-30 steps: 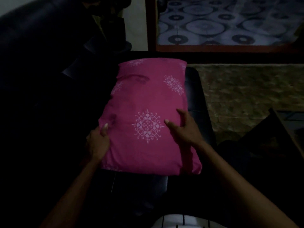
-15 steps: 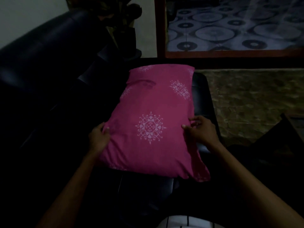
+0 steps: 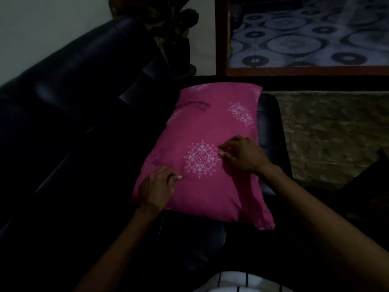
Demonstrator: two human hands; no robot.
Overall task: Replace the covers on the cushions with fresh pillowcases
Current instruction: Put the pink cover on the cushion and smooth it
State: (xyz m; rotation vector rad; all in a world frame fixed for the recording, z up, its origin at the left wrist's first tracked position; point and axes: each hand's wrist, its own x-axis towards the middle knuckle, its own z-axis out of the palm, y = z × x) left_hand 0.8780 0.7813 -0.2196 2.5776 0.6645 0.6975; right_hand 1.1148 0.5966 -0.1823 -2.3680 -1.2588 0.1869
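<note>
A pink cushion [image 3: 210,131] in a pillowcase printed with white medallions lies lengthwise on the black sofa seat [image 3: 269,123]. My left hand [image 3: 157,186] sits on its near-left part, with fingertips drawn together on the fabric beside the middle medallion. My right hand [image 3: 242,157] is on the cushion's right side, its bent thumb and fingers pinching the cover just right of that medallion. A loose flap of the pillowcase [image 3: 263,220] sticks out at the near-right corner.
The dark sofa backrest [image 3: 73,70] rises at the left. A patterned rug [image 3: 336,133] covers the floor to the right, with a dark table corner [image 3: 379,165] at the right edge. Behind is a red-framed doorway [image 3: 221,39] onto tiled floor.
Both hands have left the cushion's side edges and come inward onto its top, close to the middle medallion. The view has shifted slightly.
</note>
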